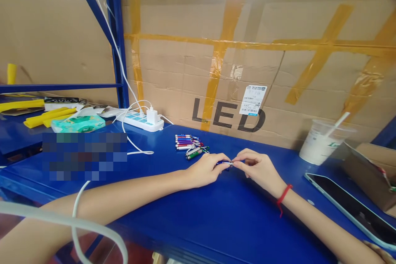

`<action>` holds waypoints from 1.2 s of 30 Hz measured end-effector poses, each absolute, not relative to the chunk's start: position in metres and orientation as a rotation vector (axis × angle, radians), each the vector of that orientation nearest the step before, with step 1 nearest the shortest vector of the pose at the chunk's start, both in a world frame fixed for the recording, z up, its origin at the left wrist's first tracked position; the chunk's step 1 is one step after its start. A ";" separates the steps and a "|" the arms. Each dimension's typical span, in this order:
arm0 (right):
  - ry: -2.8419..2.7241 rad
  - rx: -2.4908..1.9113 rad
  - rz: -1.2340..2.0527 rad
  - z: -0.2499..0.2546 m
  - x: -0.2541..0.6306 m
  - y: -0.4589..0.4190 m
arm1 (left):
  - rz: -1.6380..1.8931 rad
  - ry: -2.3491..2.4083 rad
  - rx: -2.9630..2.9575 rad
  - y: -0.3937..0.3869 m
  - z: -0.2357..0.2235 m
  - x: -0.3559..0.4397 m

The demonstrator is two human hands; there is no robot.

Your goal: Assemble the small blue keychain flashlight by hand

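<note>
My left hand [204, 170] is closed on a small blue metal tube, which looks like a keychain flashlight [227, 163]; most of it is hidden by the fingers. My right hand [255, 166], with a red string bracelet at the wrist, pinches the silvery end of the same piece. Fingertips of both hands nearly meet there, just above the blue tabletop [198, 214]. Behind my left hand lies a row of similar small flashlights [185, 142] in red, purple, blue and silver, with metal clips. A green flashlight [194, 154] lies closest to that hand.
A white power strip [140, 121] with plugged-in cords stands at the back left. Yellow tubes [51, 116] and a teal packet [78, 123] lie farther left. On the right are a plastic cup with straw [320, 142], a phone [349, 206] and a cardboard box [368, 173]. Tall cardboard [173, 78] forms the back.
</note>
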State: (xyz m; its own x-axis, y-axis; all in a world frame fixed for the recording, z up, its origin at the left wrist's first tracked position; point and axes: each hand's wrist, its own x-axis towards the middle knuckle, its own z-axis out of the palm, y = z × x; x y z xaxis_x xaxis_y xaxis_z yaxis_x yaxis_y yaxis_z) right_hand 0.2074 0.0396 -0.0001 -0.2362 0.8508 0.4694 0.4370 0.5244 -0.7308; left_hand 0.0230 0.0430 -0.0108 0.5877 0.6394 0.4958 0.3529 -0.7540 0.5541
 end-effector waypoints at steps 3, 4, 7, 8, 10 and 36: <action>-1.863 -1.055 0.579 0.000 0.208 0.038 | 0.972 0.836 2.379 0.042 -0.011 0.023; -1.867 -1.058 0.586 0.000 0.208 0.038 | 0.975 0.850 2.367 0.042 -0.011 0.023; -1.896 -1.084 0.609 0.002 0.208 0.035 | 0.969 0.866 2.359 0.040 -0.010 0.022; -1.916 -1.096 0.614 0.003 0.208 0.033 | 0.959 0.866 2.369 0.040 -0.010 0.021; -1.965 -1.120 0.604 0.006 0.208 0.030 | 0.937 0.868 2.401 0.039 -0.010 0.021; -1.703 -1.246 1.139 0.003 0.199 0.025 | 0.998 0.778 2.352 0.041 -0.011 0.023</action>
